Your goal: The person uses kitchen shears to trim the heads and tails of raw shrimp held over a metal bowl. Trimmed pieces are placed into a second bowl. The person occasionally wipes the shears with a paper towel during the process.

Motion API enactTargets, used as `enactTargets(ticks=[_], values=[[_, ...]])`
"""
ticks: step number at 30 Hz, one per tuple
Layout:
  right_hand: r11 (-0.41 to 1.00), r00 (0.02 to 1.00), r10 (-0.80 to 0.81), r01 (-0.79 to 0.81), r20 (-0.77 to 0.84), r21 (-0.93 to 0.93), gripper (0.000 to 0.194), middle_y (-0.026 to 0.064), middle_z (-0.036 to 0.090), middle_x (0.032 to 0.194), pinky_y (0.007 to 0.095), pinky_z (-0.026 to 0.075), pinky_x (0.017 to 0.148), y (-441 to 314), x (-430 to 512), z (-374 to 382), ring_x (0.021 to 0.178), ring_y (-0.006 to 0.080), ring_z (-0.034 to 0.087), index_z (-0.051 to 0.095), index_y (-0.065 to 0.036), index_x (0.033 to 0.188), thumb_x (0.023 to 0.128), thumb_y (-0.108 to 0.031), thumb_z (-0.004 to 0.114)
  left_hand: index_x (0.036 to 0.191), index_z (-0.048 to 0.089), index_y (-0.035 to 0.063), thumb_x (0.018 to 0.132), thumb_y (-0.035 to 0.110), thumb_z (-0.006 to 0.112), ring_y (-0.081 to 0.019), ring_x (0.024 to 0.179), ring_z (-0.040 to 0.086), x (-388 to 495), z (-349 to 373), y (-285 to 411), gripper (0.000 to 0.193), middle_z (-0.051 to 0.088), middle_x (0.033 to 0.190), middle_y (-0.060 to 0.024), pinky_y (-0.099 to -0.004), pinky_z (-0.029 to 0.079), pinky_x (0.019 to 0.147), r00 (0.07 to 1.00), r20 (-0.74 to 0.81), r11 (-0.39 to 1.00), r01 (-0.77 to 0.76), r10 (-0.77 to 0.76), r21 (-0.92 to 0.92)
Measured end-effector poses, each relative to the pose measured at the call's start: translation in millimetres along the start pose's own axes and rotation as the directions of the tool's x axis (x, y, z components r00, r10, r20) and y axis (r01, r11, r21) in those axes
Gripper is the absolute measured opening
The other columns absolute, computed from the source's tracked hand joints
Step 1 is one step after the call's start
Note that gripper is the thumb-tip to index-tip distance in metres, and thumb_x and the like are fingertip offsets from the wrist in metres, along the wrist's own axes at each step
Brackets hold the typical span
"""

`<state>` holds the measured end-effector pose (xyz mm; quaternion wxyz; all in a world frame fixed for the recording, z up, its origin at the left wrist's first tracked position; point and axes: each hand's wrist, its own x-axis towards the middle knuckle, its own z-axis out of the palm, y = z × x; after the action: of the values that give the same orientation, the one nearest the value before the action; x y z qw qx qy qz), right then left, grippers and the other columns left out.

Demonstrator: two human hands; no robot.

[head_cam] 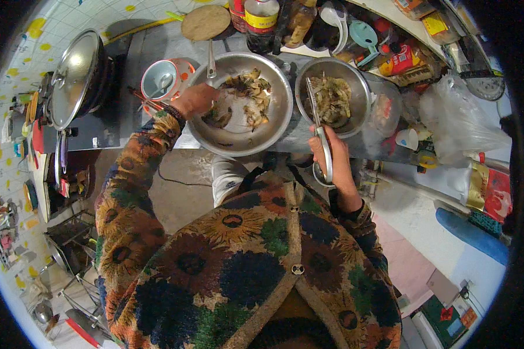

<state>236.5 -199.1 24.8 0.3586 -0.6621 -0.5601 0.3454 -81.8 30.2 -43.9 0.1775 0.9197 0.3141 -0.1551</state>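
Observation:
A wide stainless-steel basin (236, 148) holds brownish shrimp pieces (256, 104), apparently heads and shells. My left hand (196, 101) reaches over its left rim with the fingers curled and blurred; whether they grip anything cannot be made out. Just below those fingers a shrimp or shrimp scrap (219, 117) shows. To the right stands a smaller steel bowl (363, 114) with whole-looking grey shrimp (332, 98) in it. My right hand (335, 150) grips kitchen scissors (316, 107) by the pale handles. Their blades point away from me, over that bowl's left side.
A lidded wok (76, 83) stands at the left. Nested bowls (159, 78) with a spoon sit beside the basin. Behind are a round wooden board (206, 22) and bottles (262, 19). A clear plastic container (385, 114), paper cup (407, 139) and plastic bag (458, 118) crowd the right.

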Motion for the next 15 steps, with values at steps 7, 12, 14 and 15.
enactTargets(ticks=[7,12,14,15], values=[[1.000,0.999,0.003,-0.002,0.035,-0.027,0.038,0.0172,0.065,0.087,0.0375,0.049,0.072,-9.3,3.5,6.0,0.080,0.0321,0.064,0.058,-0.003,0.104,0.084,-0.033,0.068,0.087,0.068,0.0084,0.077,0.013,0.057,-0.0319,0.078,0.067,3.6,47.1,26.9,0.016,0.067,0.083,-0.0148,-0.0453,0.053,0.065,0.999,0.041,0.987,-0.005,-0.001,0.163],[0.994,0.990,0.102,-0.098,0.097,-0.043,0.040,0.0169,0.065,0.088,0.0381,0.050,0.072,-15.6,2.3,7.8,0.080,0.0328,0.064,0.057,-0.002,0.106,0.083,-0.033,0.069,0.079,0.070,0.0073,0.072,0.016,0.061,-0.0296,0.079,0.066,0.9,52.4,58.5,0.014,0.067,0.082,-0.0122,-0.0429,0.050,0.070,0.993,0.022,0.943,-0.119,0.119,0.311],[0.996,0.993,0.077,-0.073,0.090,-0.051,0.040,0.0170,0.065,0.088,0.0385,0.050,0.072,-16.9,2.7,8.9,0.080,0.0335,0.064,0.057,-0.002,0.106,0.083,-0.033,0.069,0.071,0.066,0.0041,0.069,0.015,0.061,-0.0291,0.068,0.063,1.5,49.3,66.2,0.012,0.063,0.072,-0.0145,-0.0423,0.045,0.057,0.987,0.052,0.916,-0.160,0.151,0.368],[0.994,0.991,0.094,-0.089,0.092,-0.061,0.040,0.0170,0.065,0.089,0.0387,0.050,0.072,-17.3,3.1,9.7,0.080,0.0338,0.064,0.057,-0.002,0.106,0.083,-0.033,0.069,0.068,0.063,0.0026,0.067,0.014,0.060,-0.0289,0.063,0.061,1.8,48.0,68.7,0.012,0.060,0.067,-0.0157,-0.0420,0.043,0.050,0.984,0.059,0.897,-0.176,0.167,0.404]])
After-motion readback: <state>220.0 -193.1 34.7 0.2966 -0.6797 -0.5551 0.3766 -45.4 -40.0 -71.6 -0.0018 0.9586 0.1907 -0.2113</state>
